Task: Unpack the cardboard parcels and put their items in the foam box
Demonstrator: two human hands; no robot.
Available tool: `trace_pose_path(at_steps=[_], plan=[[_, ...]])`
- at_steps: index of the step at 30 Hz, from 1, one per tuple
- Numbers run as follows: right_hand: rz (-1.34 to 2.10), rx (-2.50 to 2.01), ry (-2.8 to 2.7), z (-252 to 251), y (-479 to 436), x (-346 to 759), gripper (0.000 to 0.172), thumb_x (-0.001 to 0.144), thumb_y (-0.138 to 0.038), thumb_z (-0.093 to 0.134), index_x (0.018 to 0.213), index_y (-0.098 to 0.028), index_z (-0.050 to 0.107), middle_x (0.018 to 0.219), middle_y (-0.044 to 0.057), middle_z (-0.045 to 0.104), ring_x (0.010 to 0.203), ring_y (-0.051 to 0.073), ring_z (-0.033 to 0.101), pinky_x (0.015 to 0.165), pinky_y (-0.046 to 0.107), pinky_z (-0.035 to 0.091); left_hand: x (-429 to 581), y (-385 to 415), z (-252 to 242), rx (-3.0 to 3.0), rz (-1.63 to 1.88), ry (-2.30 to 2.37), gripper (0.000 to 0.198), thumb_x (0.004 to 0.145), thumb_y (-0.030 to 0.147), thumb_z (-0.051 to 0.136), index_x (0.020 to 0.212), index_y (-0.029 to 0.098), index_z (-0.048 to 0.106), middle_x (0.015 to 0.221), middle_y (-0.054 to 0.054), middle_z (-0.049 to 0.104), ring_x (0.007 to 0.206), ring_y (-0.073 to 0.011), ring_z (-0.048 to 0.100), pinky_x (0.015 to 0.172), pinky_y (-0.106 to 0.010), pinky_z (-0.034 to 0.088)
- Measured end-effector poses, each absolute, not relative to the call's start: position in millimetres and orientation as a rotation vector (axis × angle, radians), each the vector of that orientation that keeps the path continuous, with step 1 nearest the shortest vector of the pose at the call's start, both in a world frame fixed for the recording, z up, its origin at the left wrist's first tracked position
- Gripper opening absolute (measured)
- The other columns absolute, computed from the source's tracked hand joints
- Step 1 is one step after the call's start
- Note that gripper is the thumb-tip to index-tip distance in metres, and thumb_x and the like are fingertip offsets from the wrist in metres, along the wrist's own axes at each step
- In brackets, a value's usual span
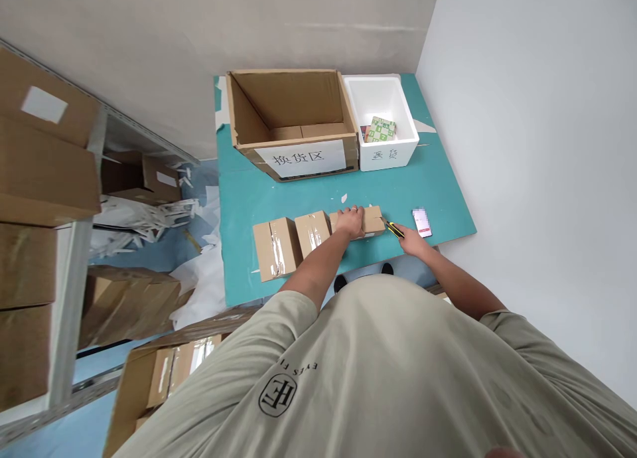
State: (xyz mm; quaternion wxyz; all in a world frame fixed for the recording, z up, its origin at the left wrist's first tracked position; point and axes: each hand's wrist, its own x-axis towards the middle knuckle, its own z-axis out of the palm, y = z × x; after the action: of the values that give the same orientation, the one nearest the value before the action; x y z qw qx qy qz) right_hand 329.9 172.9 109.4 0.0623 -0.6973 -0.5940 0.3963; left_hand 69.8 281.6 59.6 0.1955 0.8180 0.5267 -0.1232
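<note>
My left hand (pixel 351 222) presses down on top of a small taped cardboard box (pixel 372 220), the rightmost of a row on the teal table. My right hand (pixel 413 241) grips a yellow and black utility knife (pixel 395 229), its blade end at the right end of that box. Two more taped cardboard boxes (pixel 312 233) (pixel 275 249) lie to the left, side by side, with shiny tape across them. A smartphone (pixel 422 223) with a lit screen lies just beyond my right hand.
At the far edge of the teal table (pixel 398 189) stand a large open cardboard carton (pixel 291 106) with a white Chinese-lettered label and a white foam box (pixel 381 149) holding a green-and-white packet (pixel 381 129). Metal shelving with cartons (pixel 44 179) stands left, above floor strewn with white scraps (pixel 144 226).
</note>
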Motion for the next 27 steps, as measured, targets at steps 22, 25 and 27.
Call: trace_pose_path(at_steps=[22, 25, 27], plan=[[1.417, -2.041, -1.165, 94.9, 112.9, 353.6, 0.081, 0.102, -0.026, 0.063, 0.182, -0.026, 0.049, 0.095, 0.002, 0.078, 0.057, 0.015, 0.065, 0.067, 0.032, 0.064, 61.7, 267.9, 57.5, 2.372, -0.241, 1.419, 0.112, 0.092, 0.061, 0.087, 0.185, 0.028, 0.034, 0.188, -0.022, 0.038, 0.171, -0.0478, 0.033, 0.141, -0.062, 0.021], [1.319, -2.055, -1.098, 69.0, 111.4, 358.5, 0.088, 0.095, -0.027, 0.064, 0.181, -0.022, 0.046, 0.111, 0.006, 0.082, 0.076, 0.020, 0.075, 0.079, 0.037, 0.068, 59.0, 256.1, 61.9, 2.422, -0.181, 1.383, 0.080, 0.101, 0.056, 0.080, 0.172, 0.030, 0.054, 0.181, -0.021, 0.048, 0.163, -0.0446, 0.044, 0.134, -0.058, 0.034], [1.209, -2.076, -1.136, 49.5, 115.4, 359.4, 0.089, 0.088, -0.025, 0.068, 0.175, -0.020, 0.051, 0.133, 0.012, 0.081, 0.105, 0.026, 0.080, 0.097, 0.042, 0.067, 58.0, 248.4, 65.2, 2.424, -0.191, 1.381, 0.057, 0.109, 0.052, 0.070, 0.160, 0.028, 0.066, 0.168, -0.023, 0.059, 0.154, -0.0430, 0.053, 0.124, -0.055, 0.043]])
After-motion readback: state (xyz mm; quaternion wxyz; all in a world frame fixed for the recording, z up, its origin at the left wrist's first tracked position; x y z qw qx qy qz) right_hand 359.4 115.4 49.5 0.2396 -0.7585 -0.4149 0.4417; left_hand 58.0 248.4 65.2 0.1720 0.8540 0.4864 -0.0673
